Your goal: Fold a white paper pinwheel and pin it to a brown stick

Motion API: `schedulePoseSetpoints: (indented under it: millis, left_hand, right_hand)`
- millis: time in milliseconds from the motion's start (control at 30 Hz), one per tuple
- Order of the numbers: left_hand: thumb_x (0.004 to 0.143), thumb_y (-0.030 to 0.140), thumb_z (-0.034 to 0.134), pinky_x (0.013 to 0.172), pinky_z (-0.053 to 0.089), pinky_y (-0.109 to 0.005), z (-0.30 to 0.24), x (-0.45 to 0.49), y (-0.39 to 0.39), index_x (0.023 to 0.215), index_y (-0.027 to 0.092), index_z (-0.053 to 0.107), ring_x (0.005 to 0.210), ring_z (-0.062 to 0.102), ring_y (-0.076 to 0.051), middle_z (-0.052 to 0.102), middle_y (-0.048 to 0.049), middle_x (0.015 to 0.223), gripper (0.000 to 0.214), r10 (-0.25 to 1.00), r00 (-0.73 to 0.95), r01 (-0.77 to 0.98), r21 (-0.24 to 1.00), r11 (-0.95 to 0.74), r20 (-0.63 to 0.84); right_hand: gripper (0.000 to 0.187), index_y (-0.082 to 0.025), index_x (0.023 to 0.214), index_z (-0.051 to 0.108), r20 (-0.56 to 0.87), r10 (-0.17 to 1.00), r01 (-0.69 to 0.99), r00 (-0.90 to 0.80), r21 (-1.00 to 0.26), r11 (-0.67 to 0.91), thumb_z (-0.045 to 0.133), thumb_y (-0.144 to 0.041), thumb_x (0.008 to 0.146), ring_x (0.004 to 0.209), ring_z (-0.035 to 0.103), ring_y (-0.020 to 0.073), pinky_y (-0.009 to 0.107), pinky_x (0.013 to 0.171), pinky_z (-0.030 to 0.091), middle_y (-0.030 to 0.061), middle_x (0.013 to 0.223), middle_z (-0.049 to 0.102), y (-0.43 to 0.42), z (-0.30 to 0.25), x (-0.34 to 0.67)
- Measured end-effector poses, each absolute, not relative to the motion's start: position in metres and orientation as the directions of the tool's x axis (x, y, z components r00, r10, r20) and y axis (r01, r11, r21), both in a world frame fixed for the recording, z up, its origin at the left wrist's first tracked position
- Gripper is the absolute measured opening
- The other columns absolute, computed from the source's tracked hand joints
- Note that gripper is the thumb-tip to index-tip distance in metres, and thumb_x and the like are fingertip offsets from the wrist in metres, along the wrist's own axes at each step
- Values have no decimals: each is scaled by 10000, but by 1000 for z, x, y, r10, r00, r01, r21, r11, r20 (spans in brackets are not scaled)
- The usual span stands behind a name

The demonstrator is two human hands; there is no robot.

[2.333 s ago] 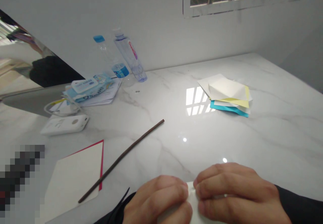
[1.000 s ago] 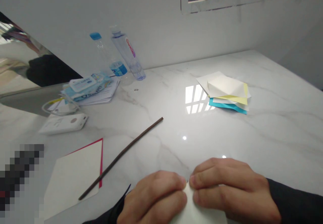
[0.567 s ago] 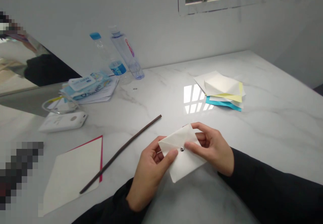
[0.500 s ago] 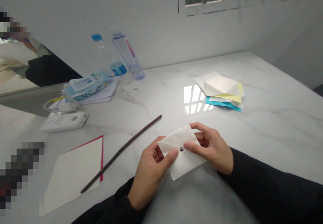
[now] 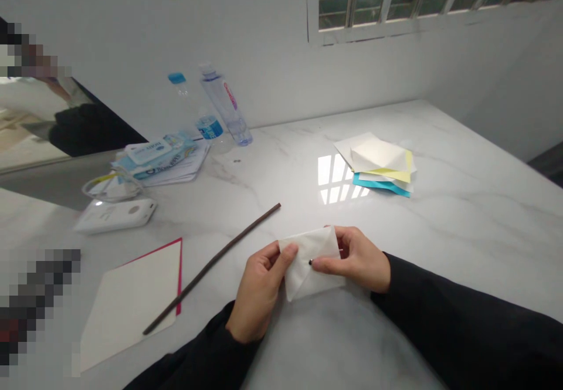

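Observation:
Between both hands, a small white paper envelope is held above the table. A dark, shiny round button sits near its middle. My left hand grips the left side, thumb flat on the front and fingers behind. On the right side, my right hand pinches the envelope, its thumb tip touching the button's edge. The fingers behind the paper are mostly hidden. To the left of my left hand, a thin brown stick lies across a cream sheet with a red edge beneath.
A stack of folded papers, white, yellow and blue, lies at the back right. At the back left are two plastic bottles, a wipes packet on papers and a white power bank with a cable. The table meets the wall behind.
The envelope has turned so its top edge lies flatter. My left thumb has moved up, away from the button, while my right thumb has come onto its edge. The camera view has tilted up slightly.

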State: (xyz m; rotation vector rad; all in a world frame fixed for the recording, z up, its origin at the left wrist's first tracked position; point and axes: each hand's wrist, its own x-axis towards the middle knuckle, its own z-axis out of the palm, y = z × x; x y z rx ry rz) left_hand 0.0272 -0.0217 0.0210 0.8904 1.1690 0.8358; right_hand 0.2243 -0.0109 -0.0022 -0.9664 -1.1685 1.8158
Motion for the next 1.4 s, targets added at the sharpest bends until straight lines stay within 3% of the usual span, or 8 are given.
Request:
schedulePoseSetpoints:
  millis: [100, 267, 533, 767, 900, 1067, 1233, 1400]
  left_hand:
    - [856, 526, 756, 687, 566, -272, 21, 27, -20, 1063, 180, 738, 792, 699, -205, 770, -67, 965, 404, 915, 163, -113, 915, 388, -368]
    - [813, 452, 818, 842, 598, -323, 21, 31, -19, 1183, 180, 682, 951, 706, -224, 747, -87, 1109, 479, 960, 167, -159, 955, 250, -224]
    - [796, 425, 822, 674, 571, -286, 22, 29, -15, 1061, 122, 754, 780, 710, -221, 784, -69, 940, 408, 985, 117, 83, 990, 118, -127]
    - [837, 485, 766, 900, 572, -353, 24, 22, -10, 1190, 157, 676, 1031, 729, -268, 769, -114, 1160, 490, 992, 100, -56, 995, 86, -81]
    - [770, 444, 834, 800, 589, -340, 20, 26, -13, 1230, 149, 652, 982, 743, -275, 753, -144, 1202, 575, 984, 132, -37, 991, 125, -119]
    - [783, 425, 825, 687, 558, -271, 18, 23, -9, 1166, 149, 620, 868, 736, -222, 788, -108, 1022, 515, 985, 129, 4, 994, 111, -111]
    - [759, 397, 844, 625, 529, -240, 27, 22, -9, 1058, 154, 685, 835, 720, -207, 783, -91, 1010, 417, 980, 177, 55, 995, 82, -91]
    - [790, 422, 808, 636, 535, -239, 23, 19, -6, 1094, 168, 666, 717, 668, -154, 764, -50, 951, 421, 996, 69, 95, 995, 41, -48]
  right_hand:
    - [285, -159, 829, 683, -212, 901, -208, -378, -929, -306, 894, -288, 687, 656, 624, 127, 247, 631, 480, -20, 732, 693, -6, 1, 223]
    - [392, -149, 971, 702, -181, 965, -378, -188, -894, -241, 885, -351, 689, 809, 693, 182, 314, 789, 540, 39, 901, 760, 3, 4, 220]
    - [465, -189, 1012, 640, -30, 980, -199, -198, -977, -70, 907, -400, 696, 784, 696, 165, 280, 715, 524, 14, 898, 763, 14, -1, 229]
    - [440, -161, 944, 663, -90, 924, -218, -372, -959, -181, 911, -411, 680, 748, 713, 177, 291, 672, 535, 36, 900, 773, 11, -7, 226]
    - [522, -156, 1060, 672, -132, 926, -233, -353, -946, -224, 909, -425, 681, 733, 716, 183, 283, 620, 533, 37, 893, 772, 9, -13, 221]
    - [616, -154, 1131, 679, -49, 910, -295, -411, -938, -184, 944, -403, 633, 870, 745, 228, 350, 793, 568, 67, 995, 784, 10, -11, 220]
    - [502, -157, 937, 662, -105, 956, -264, -274, -948, -180, 917, -488, 659, 722, 709, 189, 303, 685, 547, 24, 813, 747, 13, -9, 223]
    - [455, -171, 850, 625, -77, 965, -142, -249, -983, -115, 880, -514, 693, 626, 628, 138, 261, 580, 495, -1, 787, 706, 12, -13, 224]
